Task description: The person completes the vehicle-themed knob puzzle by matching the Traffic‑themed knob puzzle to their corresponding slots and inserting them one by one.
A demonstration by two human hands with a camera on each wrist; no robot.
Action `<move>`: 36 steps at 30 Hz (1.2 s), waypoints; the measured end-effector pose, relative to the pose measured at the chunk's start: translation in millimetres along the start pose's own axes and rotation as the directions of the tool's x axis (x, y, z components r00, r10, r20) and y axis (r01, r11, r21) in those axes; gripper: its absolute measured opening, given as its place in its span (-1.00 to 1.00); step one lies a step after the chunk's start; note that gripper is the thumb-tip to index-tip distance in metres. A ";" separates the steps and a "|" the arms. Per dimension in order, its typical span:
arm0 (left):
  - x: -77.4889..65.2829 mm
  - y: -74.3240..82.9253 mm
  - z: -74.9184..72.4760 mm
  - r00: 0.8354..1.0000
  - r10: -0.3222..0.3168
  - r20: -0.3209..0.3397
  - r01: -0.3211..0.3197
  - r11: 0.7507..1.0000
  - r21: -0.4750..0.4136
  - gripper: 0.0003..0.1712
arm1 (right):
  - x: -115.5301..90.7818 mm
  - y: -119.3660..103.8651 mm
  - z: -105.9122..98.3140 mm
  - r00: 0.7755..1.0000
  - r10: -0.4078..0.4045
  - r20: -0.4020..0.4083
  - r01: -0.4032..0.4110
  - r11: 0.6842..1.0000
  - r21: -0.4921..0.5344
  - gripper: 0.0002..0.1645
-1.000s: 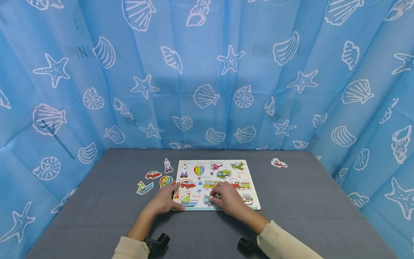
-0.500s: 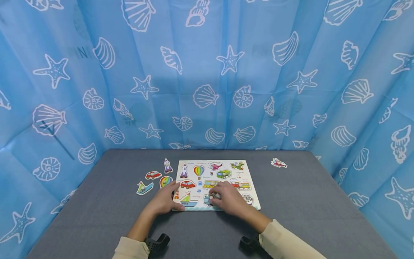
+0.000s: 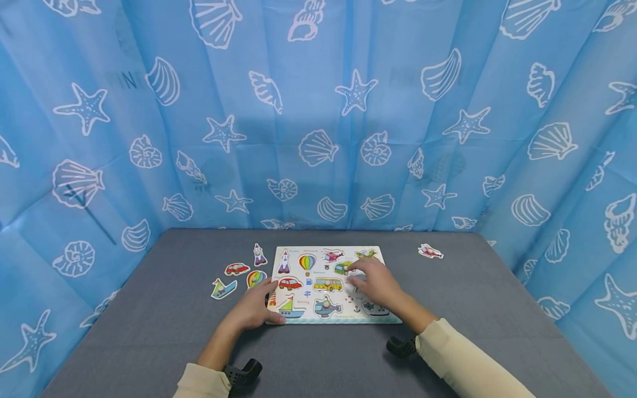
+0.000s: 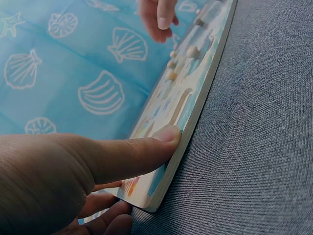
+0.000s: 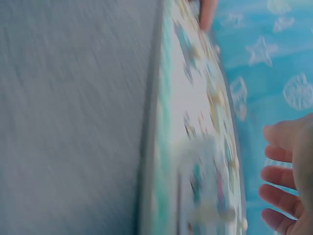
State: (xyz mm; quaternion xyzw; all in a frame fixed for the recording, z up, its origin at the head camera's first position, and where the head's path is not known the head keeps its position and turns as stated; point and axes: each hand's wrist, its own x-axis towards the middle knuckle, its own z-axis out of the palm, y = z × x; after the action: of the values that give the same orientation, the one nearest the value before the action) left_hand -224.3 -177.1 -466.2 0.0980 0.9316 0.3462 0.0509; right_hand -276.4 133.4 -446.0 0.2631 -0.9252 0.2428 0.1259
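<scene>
A white wooden knob puzzle board [image 3: 308, 319] with vehicle pictures lies on the table. My left hand [image 3: 251, 305] holds its near left corner; in the left wrist view the thumb [image 4: 132, 154] presses on the top face and the fingers are at the edge, partly hidden. Over the board's right side hovers my right hand [image 3: 376, 283], covering the train. In the right wrist view its relaxed fingers [image 5: 279, 174] hold nothing. A blue submarine piece [image 3: 327, 307] sits in its slot at the front, with a yellow bus piece [image 3: 327, 284] behind it.
Loose pieces lie left of the board: a rocket [image 3: 259, 255], a red car [image 3: 236, 268], a sailboat [image 3: 224, 288] and a balloon [image 3: 256, 277] beside the left hand. A helicopter piece [image 3: 430, 251] lies at the far right. A blue shell-print curtain [image 3: 318, 182] hangs behind the table.
My right hand has let go of the submarine piece's knob and moved right and away from me over the board. The left hand has stayed at the corner.
</scene>
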 end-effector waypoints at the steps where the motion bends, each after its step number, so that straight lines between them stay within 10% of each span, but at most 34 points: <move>1: 0.1 -0.2 0.0 1.000 0.001 0.000 -0.001 1.000 0.003 0.05 | 1.0 5.0 -2.7 1.000 0.011 -0.003 -0.011 1.000 -0.006 -0.75; 17: 1.0 -0.8 0.4 1.000 0.005 -0.002 -0.005 1.000 0.019 0.05 | 11.8 81.6 -29.3 0.981 0.145 -0.127 -0.162 0.977 -0.138 -0.61; 36: 0.3 -0.6 0.2 1.000 0.007 -0.005 -0.007 1.000 0.015 0.05 | -6.4 140.2 -46.2 0.898 0.415 -0.143 -0.437 0.876 -0.202 -0.38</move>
State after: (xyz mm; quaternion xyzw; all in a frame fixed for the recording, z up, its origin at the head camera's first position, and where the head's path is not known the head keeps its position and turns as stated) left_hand -224.6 -177.4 -466.7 0.1008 0.9339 0.3398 0.0466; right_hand -343.0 264.2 -462.7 0.0247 -0.9750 0.1687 0.1425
